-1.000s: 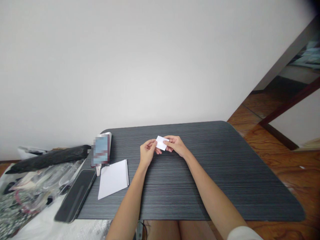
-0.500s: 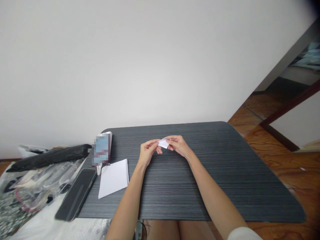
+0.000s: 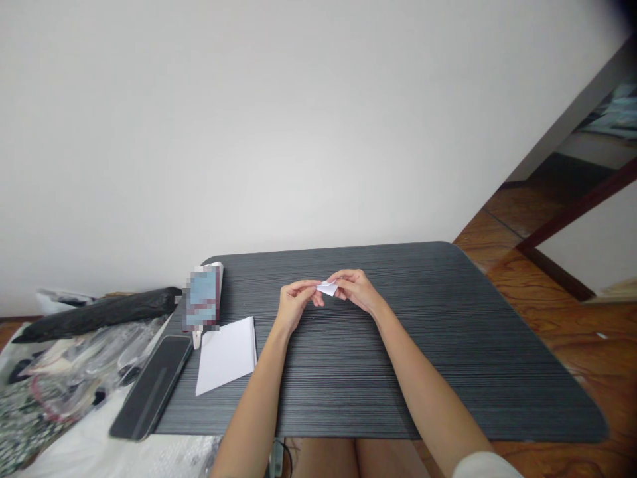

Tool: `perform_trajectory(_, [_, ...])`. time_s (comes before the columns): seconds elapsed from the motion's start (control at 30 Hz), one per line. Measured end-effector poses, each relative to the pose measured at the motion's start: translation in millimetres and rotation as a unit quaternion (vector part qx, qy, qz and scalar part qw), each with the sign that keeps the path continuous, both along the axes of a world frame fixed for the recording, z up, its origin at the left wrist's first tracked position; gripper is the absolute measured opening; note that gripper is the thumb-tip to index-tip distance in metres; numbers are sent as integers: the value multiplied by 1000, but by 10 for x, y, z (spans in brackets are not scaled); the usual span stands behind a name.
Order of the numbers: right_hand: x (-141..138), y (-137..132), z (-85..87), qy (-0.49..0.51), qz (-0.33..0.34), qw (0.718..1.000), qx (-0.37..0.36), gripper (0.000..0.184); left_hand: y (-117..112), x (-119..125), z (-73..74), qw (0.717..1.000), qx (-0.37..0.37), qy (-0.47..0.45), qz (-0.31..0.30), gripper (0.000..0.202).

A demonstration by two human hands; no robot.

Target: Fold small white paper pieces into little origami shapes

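A small folded piece of white paper [image 3: 327,289] is held between my two hands, over the middle of the dark table. My left hand [image 3: 297,299] pinches its left corner between thumb and fingers. On the other side, my right hand [image 3: 355,290] grips the right part with thumb and index finger. The fingertips cover both ends of the paper, so its full shape is hidden. Left of my left forearm lies a stack of white paper sheets [image 3: 226,355].
A phone [image 3: 153,385] lies at the table's left edge. Behind it stands a box-like item [image 3: 202,295], its front blurred out. The dark table [image 3: 448,345] meets a white wall at the back. Plastic bags [image 3: 99,358] and a long black wrapped bundle [image 3: 109,312] lie left of the table.
The folded paper has tilted and shows a smaller, narrower white face between my fingers. My fingers have shifted slightly on it. Everything else stays in place.
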State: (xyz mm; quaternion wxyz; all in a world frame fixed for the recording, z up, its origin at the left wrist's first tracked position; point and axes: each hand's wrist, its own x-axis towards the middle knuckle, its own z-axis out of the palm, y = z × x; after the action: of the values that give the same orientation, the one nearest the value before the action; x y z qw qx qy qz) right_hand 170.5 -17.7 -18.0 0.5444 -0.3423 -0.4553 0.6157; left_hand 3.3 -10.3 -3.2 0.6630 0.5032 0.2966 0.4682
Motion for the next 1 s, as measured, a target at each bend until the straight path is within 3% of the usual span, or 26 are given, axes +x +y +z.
perform_trajectory(0.4, [13,-12,16,7,19,1000,7,12,-1,-5,-2,999,35,18,3,21])
perform_trajectory(0.63, [8,12,-24,-2,29,1000,-11,31,23,-3,-33,998,37,37,31,29])
perform_trajectory(0.8, [6,25,-40,-53,15,998,9,23,35,16,-42,995,51,70,55,22])
perform_trajectory(1.0, [-33,15,-13,-137,2,990,33,30,20,48,-64,985,83,140,62,20])
